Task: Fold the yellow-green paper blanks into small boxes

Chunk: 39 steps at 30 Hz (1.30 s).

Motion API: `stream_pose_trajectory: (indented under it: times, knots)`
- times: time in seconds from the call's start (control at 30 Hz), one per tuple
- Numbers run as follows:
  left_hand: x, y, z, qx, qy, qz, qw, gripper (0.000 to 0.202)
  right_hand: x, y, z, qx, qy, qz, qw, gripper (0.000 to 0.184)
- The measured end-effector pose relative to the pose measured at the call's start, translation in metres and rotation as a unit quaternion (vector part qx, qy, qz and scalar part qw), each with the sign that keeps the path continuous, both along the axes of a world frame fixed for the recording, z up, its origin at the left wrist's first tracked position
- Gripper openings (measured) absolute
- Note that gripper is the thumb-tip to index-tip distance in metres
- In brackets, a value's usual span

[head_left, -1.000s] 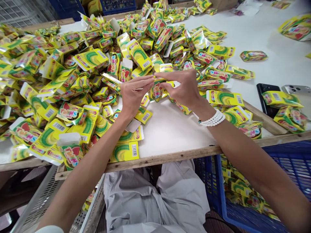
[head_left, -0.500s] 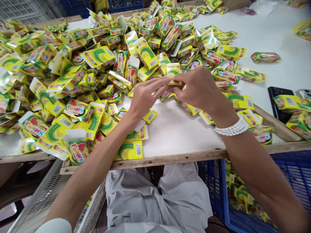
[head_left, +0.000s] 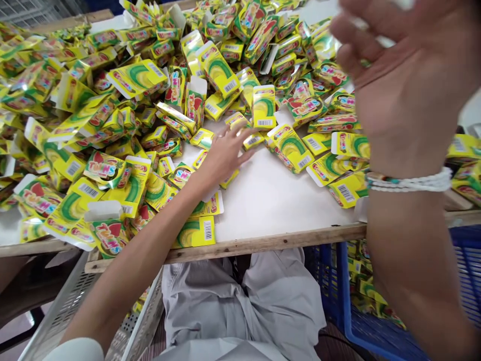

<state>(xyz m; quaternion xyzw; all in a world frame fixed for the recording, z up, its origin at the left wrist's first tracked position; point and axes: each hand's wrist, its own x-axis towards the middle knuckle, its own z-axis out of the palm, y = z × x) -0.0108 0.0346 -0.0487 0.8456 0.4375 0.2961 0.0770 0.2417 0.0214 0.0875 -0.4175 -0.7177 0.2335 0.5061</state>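
Left hand [head_left: 225,155] shown with fingers spread apart, just beside flattened yellow cartons [head_left: 289,148] on a white table [head_left: 278,200]; right hand [head_left: 404,85] raised, blurred, its finger grip indeterminable.

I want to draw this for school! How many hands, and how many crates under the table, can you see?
Hands: 2 (left hand, right hand)
Blue plastic crates: 1
Grey slotted crates: 1
Total: 4
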Motion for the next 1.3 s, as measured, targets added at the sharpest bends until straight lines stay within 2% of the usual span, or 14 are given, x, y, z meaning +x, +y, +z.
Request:
stream_pose_trajectory:
  times: [0.07,0.13,0.2,0.27,0.33,0.4,0.47,0.57,0.77,0.93,1.07,1.17,1.23,1.3]
  knots:
    - [0.002,-0.003,-0.003,-0.016,0.062,-0.016,0.998,0.038,-0.011,0.002,-0.009,-0.053,0.149,0.042,0.987,0.033]
    - [0.003,-0.005,-0.003,-0.022,0.082,-0.029,0.996,0.037,-0.023,0.005,-0.020,-0.079,0.176,0.036,0.981,0.017]
    - [0.002,-0.005,-0.004,-0.023,0.078,-0.020,0.996,0.042,-0.035,0.010,-0.031,-0.080,0.108,-0.009,0.991,0.011]
    - [0.000,-0.001,-0.007,-0.025,0.072,0.018,0.997,0.048,-0.044,0.014,-0.044,-0.075,-0.036,-0.061,0.995,0.013]
    - [-0.004,0.006,-0.013,-0.030,0.065,0.052,0.996,0.054,-0.051,0.016,-0.058,-0.059,-0.219,-0.078,0.971,0.026]
    - [-0.008,0.015,-0.018,-0.035,0.055,0.058,0.996,0.058,-0.055,0.016,-0.073,-0.035,-0.354,-0.043,0.934,0.047]
    - [-0.011,0.022,-0.021,-0.028,0.037,0.047,0.998,0.060,-0.058,0.016,-0.088,-0.020,-0.400,0.001,0.916,0.059]
    - [-0.012,0.027,-0.018,-0.022,0.011,0.027,0.999,0.058,-0.062,0.018,-0.103,-0.013,-0.374,0.001,0.927,0.055]
    - [-0.011,0.024,-0.003,-0.009,-0.096,-0.018,0.995,0.049,-0.066,0.022,-0.099,-0.020,-0.285,0.022,0.958,0.042]
    - [-0.009,0.019,0.002,-0.025,-0.144,-0.023,0.989,0.042,-0.066,0.020,-0.101,-0.019,-0.327,0.038,0.944,0.046]
    - [-0.007,0.018,0.006,-0.036,-0.207,-0.010,0.978,0.040,-0.076,0.017,-0.105,-0.017,-0.359,-0.004,0.933,0.049]
    - [-0.010,0.023,0.005,-0.029,-0.252,0.009,0.967,0.040,-0.085,0.015,-0.102,-0.035,-0.378,-0.035,0.925,0.043]
    - [-0.013,0.027,0.002,-0.019,-0.281,0.026,0.959,0.041,-0.087,0.017,-0.098,-0.050,-0.350,-0.058,0.934,0.037]
    - [-0.015,0.030,-0.001,-0.008,-0.305,0.048,0.951,0.044,-0.085,0.020,-0.093,-0.070,-0.260,-0.085,0.959,0.032]
